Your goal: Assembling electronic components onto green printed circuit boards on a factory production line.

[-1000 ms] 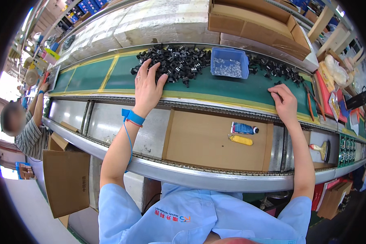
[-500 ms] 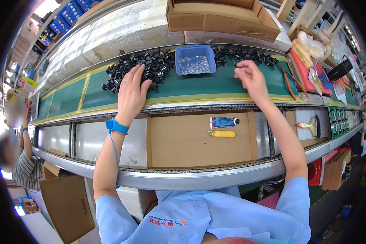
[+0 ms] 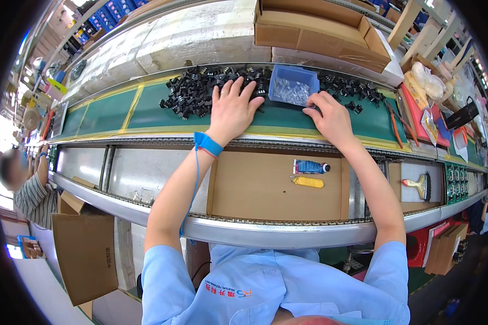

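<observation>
My left hand (image 3: 234,111) lies with its fingers spread over the right part of a heap of small black parts with metal pins (image 3: 192,95). Just to the right of it stands a blue plastic bin (image 3: 279,99) holding many small clear pieces (image 3: 293,91). My right hand (image 3: 331,118) is at the bin's near right corner, thumb and forefinger closed about the rim; the fingertips partly hide that corner. The bin sits slightly askew. More black parts (image 3: 350,89) are scattered to its right. A blue wrist strap (image 3: 208,144) with a cord is on my left wrist.
Orange-handled pliers (image 3: 397,124) lie right on the green work surface (image 3: 106,111). Below, a cardboard tray (image 3: 249,189) holds a blue tube (image 3: 310,167) and a yellow tube (image 3: 308,182). A brush (image 3: 417,187) and green circuit boards (image 3: 456,181) lie farther right. Another person (image 3: 32,200) works at far left.
My right hand has come down and left onto the bin's corner, and the bin has turned a little. My left hand has moved right across the black heap. The view has shifted.
</observation>
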`<state>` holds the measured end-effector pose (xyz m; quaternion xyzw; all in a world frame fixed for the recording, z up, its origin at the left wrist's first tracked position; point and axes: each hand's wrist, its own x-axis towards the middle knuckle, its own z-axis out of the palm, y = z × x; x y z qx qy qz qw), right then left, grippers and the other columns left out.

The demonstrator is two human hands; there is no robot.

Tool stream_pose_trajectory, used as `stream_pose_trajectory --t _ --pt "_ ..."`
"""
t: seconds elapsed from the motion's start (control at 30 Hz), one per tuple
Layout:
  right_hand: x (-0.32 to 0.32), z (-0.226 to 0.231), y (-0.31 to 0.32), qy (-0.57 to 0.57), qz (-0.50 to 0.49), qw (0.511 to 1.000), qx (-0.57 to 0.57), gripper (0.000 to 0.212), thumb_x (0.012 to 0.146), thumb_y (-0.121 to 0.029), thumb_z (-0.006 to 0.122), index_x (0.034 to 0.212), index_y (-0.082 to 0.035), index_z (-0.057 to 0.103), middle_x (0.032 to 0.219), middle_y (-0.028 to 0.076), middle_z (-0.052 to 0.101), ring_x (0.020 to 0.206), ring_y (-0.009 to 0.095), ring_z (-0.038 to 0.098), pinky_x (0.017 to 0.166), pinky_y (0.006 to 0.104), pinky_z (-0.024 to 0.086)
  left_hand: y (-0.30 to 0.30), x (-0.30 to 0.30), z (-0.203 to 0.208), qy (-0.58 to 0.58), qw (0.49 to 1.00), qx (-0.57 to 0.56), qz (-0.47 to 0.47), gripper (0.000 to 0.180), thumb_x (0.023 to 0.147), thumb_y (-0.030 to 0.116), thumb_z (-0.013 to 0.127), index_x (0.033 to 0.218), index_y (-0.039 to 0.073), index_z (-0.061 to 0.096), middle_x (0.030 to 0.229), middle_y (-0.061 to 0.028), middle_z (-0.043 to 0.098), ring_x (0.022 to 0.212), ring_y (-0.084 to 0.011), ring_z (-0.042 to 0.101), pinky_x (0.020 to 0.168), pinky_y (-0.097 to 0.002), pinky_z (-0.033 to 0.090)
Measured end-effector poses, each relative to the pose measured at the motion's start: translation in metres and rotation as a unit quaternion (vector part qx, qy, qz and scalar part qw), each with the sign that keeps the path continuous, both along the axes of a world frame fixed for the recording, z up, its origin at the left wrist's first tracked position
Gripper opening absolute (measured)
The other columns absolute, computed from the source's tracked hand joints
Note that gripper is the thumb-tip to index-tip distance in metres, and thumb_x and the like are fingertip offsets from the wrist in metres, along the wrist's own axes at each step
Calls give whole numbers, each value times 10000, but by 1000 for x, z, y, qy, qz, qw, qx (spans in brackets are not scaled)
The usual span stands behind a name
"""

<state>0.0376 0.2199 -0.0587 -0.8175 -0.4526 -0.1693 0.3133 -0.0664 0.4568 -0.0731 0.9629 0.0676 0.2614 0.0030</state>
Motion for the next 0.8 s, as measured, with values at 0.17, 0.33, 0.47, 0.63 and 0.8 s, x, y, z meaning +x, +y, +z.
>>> stream_pose_trajectory --t 0.17,0.33,0.47,0.63,0.8 --pt "2 21 -21 -23 -10 997 79 119 804 -116 681 842 -85 573 775 61 577 694 278 611 572 365 479 -21 13 -3 -40 999 -9 -15 484 918 449 508 1266 117 569 1339 -163 515 1234 -359 458 1051 -553 294" --pt "10 41 -46 -62 -30 993 99 122 801 -82 686 845 -64 573 786 70 576 659 261 598 577 337 469 -61 37 -2 -53 994 -46 -88 468 917 413 524 1246 84 575 1305 -148 536 1232 -320 469 1040 -452 340" --pt "13 52 -50 -49 -42 986 151 138 805 -62 690 858 -37 566 776 81 566 633 215 585 571 305 462 -106 55 -6 -59 986 -49 -150 482 916 427 523 1228 64 580 1283 -150 549 1216 -318 484 1040 -445 349" --pt "13 53 -55 -66 -40 985 155 143 798 -63 695 853 -37 565 771 80 565 627 217 579 563 306 460 -94 51 -1 -73 988 -32 -135 454 898 429 541 1158 61 598 1170 -119 589 1160 -272 511 1023 -459 332" --pt "10 41 -43 -60 -19 986 157 142 786 -68 699 828 -51 564 759 65 566 624 239 574 545 314 453 -27 27 5 -50 998 14 -48 295 863 284 596 1118 136 607 1142 -106 588 1162 -280 508 1045 -498 298"
